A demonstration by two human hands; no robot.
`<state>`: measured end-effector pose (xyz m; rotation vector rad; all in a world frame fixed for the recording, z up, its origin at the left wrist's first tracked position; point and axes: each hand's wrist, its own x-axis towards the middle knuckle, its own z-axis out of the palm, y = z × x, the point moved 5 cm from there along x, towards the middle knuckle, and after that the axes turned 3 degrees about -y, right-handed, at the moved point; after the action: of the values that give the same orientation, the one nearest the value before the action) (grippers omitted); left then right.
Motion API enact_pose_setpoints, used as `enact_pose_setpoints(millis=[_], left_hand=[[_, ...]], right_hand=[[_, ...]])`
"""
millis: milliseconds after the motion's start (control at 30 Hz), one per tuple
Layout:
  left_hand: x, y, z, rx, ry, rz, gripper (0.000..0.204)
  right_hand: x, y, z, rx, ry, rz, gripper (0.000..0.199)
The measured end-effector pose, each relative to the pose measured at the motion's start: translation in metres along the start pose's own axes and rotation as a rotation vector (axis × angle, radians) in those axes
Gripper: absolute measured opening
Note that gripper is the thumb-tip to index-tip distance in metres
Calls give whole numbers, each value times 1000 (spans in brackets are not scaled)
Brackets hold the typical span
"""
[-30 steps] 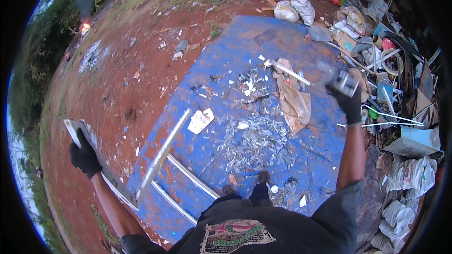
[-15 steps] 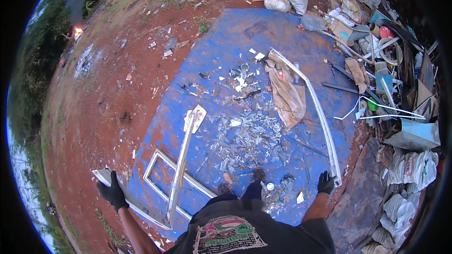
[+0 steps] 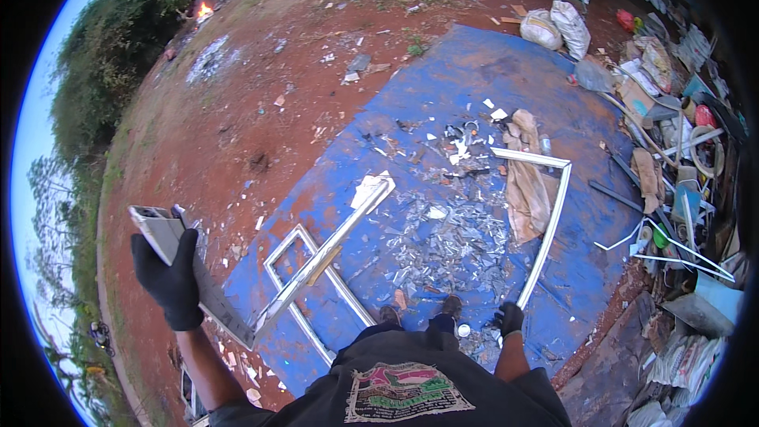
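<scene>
Head view: person stands at near edge of a blue tarp (image 3: 490, 95) spread on red dirt ground (image 3: 237, 126), both hands in black gloves. Left hand (image 3: 170, 273) is raised out to the left, fingers wrapped tight round one end of a flat grey metal frame piece (image 3: 198, 273); the piece runs down and right to meet a long aluminium bar (image 3: 332, 249) of a rectangular window frame (image 3: 304, 300) lying partly on the tarp. Right hand (image 3: 510, 319) is low by the right hip, closed on the near end of a thin white L-shaped frame strip (image 3: 545, 229); the strip runs up across the tarp, then bends left at a corner. Between the two pieces, broken glass (image 3: 443, 237) covers mid tarp. Brown sack (image 3: 526, 182) lies just left of the strip. Scrap pile (image 3: 672, 190) lines the right side w/ white bags (image 3: 557, 25) at the far end. Small fire (image 3: 204, 9) burns far off, top left. Shoes (image 3: 419, 312) show at the glass's near edge.
</scene>
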<state>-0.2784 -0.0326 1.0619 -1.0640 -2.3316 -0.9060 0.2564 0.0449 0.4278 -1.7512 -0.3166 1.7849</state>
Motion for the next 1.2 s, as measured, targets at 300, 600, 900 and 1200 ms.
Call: enact_pose_setpoints(millis=[300, 600, 900, 1200], left_hand=[[-1, 44, -164, -435, 224, 148, 69], [-24, -86, -148, -1058, -193, -1, 75], [-89, -204, 136, -1057, -176, -493, 92], [-307, -291, 510, -1504, -93, -1101, 86]], right_hand=[[-23, -56, 197, -63, -413, 303, 87], [-2, -38, 268, 975, -484, 238, 75], [36, -101, 102, 962, -114, -229, 60], [131, -125, -76, 733, 131, -748, 68]])
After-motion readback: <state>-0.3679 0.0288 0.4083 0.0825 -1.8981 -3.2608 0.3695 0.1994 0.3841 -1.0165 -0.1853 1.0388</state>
